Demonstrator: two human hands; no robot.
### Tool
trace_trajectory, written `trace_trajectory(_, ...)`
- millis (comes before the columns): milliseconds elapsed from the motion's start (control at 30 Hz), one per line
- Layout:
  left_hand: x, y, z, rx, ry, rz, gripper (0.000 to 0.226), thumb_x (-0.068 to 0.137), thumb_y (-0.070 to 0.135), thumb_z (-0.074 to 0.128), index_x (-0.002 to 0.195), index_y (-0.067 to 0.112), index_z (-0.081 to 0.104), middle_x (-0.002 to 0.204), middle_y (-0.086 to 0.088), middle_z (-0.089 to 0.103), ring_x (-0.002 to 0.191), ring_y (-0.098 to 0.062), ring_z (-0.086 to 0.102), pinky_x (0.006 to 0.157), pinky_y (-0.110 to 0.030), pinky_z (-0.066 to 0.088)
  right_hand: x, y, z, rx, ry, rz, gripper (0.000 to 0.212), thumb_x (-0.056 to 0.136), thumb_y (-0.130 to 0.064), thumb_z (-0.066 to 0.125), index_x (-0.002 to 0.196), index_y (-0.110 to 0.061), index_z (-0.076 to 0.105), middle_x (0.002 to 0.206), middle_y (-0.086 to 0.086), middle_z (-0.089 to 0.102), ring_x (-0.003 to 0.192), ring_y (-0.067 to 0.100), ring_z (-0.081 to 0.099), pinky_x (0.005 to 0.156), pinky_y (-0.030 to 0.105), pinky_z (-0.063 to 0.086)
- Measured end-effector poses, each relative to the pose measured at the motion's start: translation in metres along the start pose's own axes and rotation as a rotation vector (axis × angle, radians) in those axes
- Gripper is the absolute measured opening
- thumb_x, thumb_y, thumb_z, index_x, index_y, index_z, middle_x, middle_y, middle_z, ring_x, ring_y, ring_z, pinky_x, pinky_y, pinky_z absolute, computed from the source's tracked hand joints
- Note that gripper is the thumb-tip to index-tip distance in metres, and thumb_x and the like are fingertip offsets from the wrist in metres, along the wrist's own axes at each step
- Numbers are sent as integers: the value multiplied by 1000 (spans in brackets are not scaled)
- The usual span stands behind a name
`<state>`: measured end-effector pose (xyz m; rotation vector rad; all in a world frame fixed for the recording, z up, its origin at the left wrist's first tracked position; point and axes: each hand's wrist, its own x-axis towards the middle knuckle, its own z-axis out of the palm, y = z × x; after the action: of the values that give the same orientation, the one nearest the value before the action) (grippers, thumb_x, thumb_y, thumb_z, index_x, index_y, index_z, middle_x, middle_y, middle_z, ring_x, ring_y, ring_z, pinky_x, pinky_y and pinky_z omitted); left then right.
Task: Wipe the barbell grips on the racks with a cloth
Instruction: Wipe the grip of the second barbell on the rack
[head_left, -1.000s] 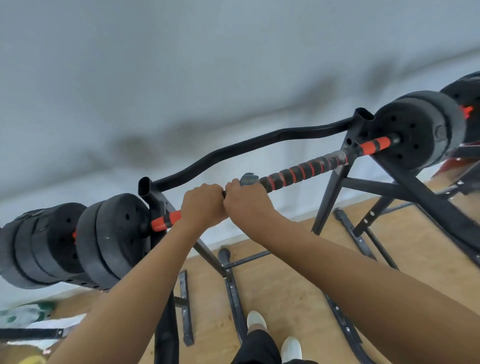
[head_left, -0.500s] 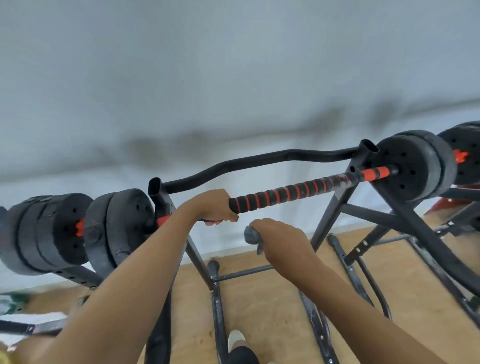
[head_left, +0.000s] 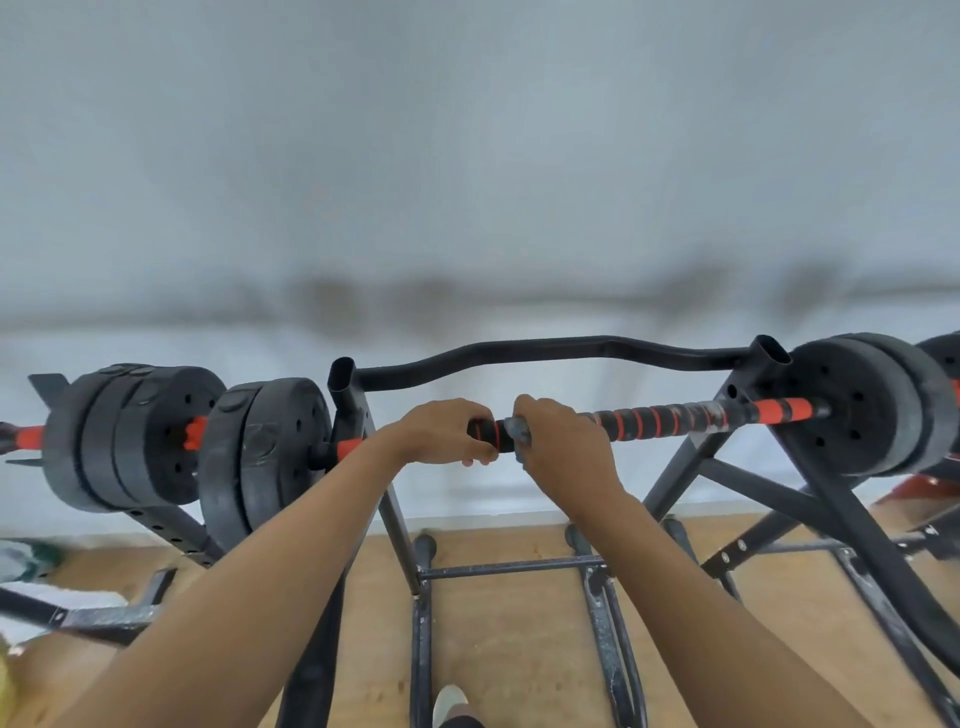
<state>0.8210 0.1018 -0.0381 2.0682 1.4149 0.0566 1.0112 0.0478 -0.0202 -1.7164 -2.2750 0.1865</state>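
The black foam barbell grip (head_left: 655, 419), ringed with orange bands, lay level across a black steel rack (head_left: 349, 402), running from the middle of the view out to the right upright. A small grey-blue cloth (head_left: 516, 433) was bunched around the grip at its left end, pressed against the foam. The right hand (head_left: 563, 441) was curled over the bar from above and held the cloth, which showed only as a crumpled edge at the thumb side of the fist. The rest of it was hidden under the palm.

Just to the left, with a short stretch of black and orange foam showing between the two fists, the left hand (head_left: 441, 432) gripped the bare bar. Its fingers (head_left: 479, 458) were wrapped fully round from the top, with the tips tucked underneath. This hand did not touch the cloth.

Thick black round weight plates (head_left: 265, 460) sat on the bar outside the left upright, and a matching pair (head_left: 865, 405) outside the right one. A curved black tube (head_left: 545, 347) joined the two uprights behind the bar. Further left, another set of black plates (head_left: 130, 436) hung on a separate orange-sleeved bar. Below, the rack's legs stood on a light wooden floor (head_left: 511, 629), against a pale grey wall (head_left: 467, 182). The toe of a white shoe (head_left: 450, 700) showed at the bottom edge.
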Motion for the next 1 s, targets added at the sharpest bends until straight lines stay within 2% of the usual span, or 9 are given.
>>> trace_trajectory(200, -10, 6, 24, 416, 403, 135, 30, 81, 58, 55, 78, 27, 51, 61, 10, 55, 55, -12, 53, 59, -28, 48, 22, 0, -5, -82, 39, 7, 8, 93, -23, 61, 91, -17, 56, 90, 2, 50, 79, 20, 55, 63, 37, 56)
trace_trajectory(333, -15, 2, 43, 509, 568, 202, 30, 81, 56, 52, 82, 26, 52, 62, 12, 52, 52, -13, 52, 57, -31, 55, 35, -8, -8, -100, -50, 67, 14, 91, -24, 66, 97, -20, 53, 98, -1, 44, 94, 20, 55, 65, 32, 44)
trace_trajectory(400, -15, 7, 43, 504, 510, 120, 32, 81, 58, 54, 87, 27, 54, 66, 12, 56, 56, -12, 55, 62, -32, 57, 33, -10, -5, -81, -71, 83, 19, 92, -25, 66, 103, -18, 52, 96, -1, 44, 90, 20, 55, 65, 32, 40)
trace_trajectory(533, -2, 24, 7, 202, -3, -165, 32, 84, 55, 69, 100, 29, 61, 80, 9, 71, 65, -11, 71, 72, -28, 57, 25, -7, -8, -38, -117, 60, 21, 95, -23, 63, 98, -19, 42, 92, 0, 46, 79, 20, 51, 66, 31, 39)
trace_trajectory(600, 4, 28, 3, 157, -134, -221, 26, 87, 48, 69, 100, 26, 65, 76, 6, 75, 62, -11, 74, 72, -29, 59, 25, -7, -7, -46, -109, 50, 24, 93, -21, 64, 94, -21, 40, 90, -1, 46, 79, 20, 50, 64, 32, 40)
trace_trajectory(733, -3, 25, 22, 357, 142, -187, 23, 84, 44, 62, 74, 23, 66, 59, 7, 64, 50, -12, 62, 62, -27, 56, 33, -13, 3, -82, -74, 52, 22, 89, -14, 65, 89, -20, 44, 89, -1, 48, 81, 20, 49, 61, 32, 39)
trace_trajectory(867, -20, 19, 50, 605, 453, -61, 31, 94, 48, 52, 78, 23, 56, 61, 8, 55, 53, -17, 57, 59, -30, 52, 37, -16, 1, -84, -117, 57, 19, 87, -10, 63, 88, -19, 46, 87, -1, 51, 80, 21, 52, 62, 32, 40)
trace_trajectory(933, -20, 25, 52, 611, 452, -68, 27, 96, 47, 53, 84, 23, 59, 64, 7, 58, 56, -16, 59, 62, -31, 54, 35, -14, -1, -74, -142, 70, 17, 87, -11, 62, 88, -20, 47, 86, -2, 51, 80, 21, 52, 63, 33, 40)
trace_trajectory(1000, -14, 29, 38, 529, 270, -113, 23, 92, 46, 59, 87, 24, 63, 67, 6, 64, 60, -14, 62, 66, -29, 55, 30, -13, -4, -66, -168, 80, 18, 90, -15, 63, 90, -21, 46, 87, -3, 50, 80, 21, 52, 64, 33, 40)
